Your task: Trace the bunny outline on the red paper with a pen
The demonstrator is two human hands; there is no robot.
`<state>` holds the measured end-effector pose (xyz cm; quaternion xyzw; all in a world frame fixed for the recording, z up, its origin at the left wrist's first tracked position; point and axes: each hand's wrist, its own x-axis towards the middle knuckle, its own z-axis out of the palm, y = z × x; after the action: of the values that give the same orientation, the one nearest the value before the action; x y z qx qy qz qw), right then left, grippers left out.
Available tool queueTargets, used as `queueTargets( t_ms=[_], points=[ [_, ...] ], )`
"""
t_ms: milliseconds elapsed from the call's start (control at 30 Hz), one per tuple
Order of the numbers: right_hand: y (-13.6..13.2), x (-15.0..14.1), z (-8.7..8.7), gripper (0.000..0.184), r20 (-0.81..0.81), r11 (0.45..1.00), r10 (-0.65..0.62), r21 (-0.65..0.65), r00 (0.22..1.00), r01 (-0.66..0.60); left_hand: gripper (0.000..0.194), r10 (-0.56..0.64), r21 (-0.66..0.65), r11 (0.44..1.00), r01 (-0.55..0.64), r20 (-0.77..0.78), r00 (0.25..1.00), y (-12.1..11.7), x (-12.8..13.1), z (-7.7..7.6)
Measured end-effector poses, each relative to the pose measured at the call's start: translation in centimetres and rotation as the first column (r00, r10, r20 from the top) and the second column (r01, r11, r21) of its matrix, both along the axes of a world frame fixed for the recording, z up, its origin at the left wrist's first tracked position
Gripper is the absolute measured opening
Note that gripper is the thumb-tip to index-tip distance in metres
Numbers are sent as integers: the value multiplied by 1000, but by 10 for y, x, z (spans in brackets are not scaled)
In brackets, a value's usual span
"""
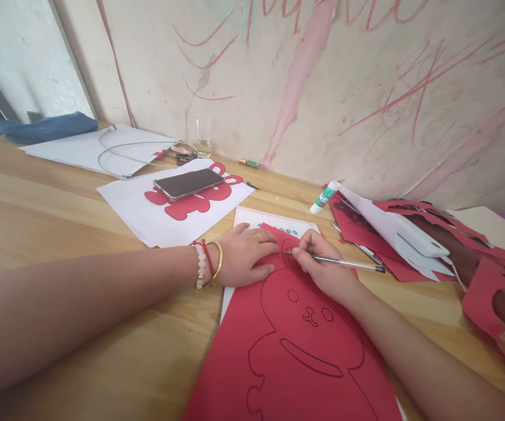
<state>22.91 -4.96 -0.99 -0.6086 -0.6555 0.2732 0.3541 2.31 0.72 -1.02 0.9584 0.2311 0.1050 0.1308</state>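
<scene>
Red sheet [230, 362]: lying flat on the wooden table [169, 356], below both hands; far end between the fingers of the two, broad near part running toward the bottom edge of view.
Rabbit outline [309, 316]: drawn in dark line on the red sheet; eyes, nose and mouth just nearer than the hands, an ear between left fingertips and right hand.
Left hand [246, 254]: grasping nothing; palm down, fingers spread over the sheet's left edge near its far end.
Right hand [326, 269]: pinching the pen between thumb and fingers, over the sheet's upper right edge.
Pen [349, 262]: pointing left, tip at the drawn ear, near the left fingertips; contact with the paper too fine to tell.
White paper [246, 217]: beneath the red sheet, showing past its far end.
Phone [189, 183]: on top of a red rabbit cut-out [195, 204], beyond the left hand.
Glue stick [325, 197]: beyond the right hand, well apart from it.
Red offcuts [477, 298]: heaped to the right, past the right hand.
</scene>
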Motion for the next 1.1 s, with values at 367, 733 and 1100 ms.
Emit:
queueTargets(
  t_ms=[367, 733, 1100],
  points=[
    [-1, 2, -1, 21, 17, 1000, 17, -8, 1000, -16, 35, -17, 31, 999, 17, 17, 1000, -1, -1, 0],
    [-1, 1, 0, 20, 26, 1000, 21, -2, 999, -21, 36, 1, 35, 999, -1, -12, 1000, -2, 1, 3],
    [-1, 2, 1, 19, 20, 999, 41, 20, 999, -42, 34, -18, 43, 999, 18, 4, 1000, -1, 0, 2]
  ],
)
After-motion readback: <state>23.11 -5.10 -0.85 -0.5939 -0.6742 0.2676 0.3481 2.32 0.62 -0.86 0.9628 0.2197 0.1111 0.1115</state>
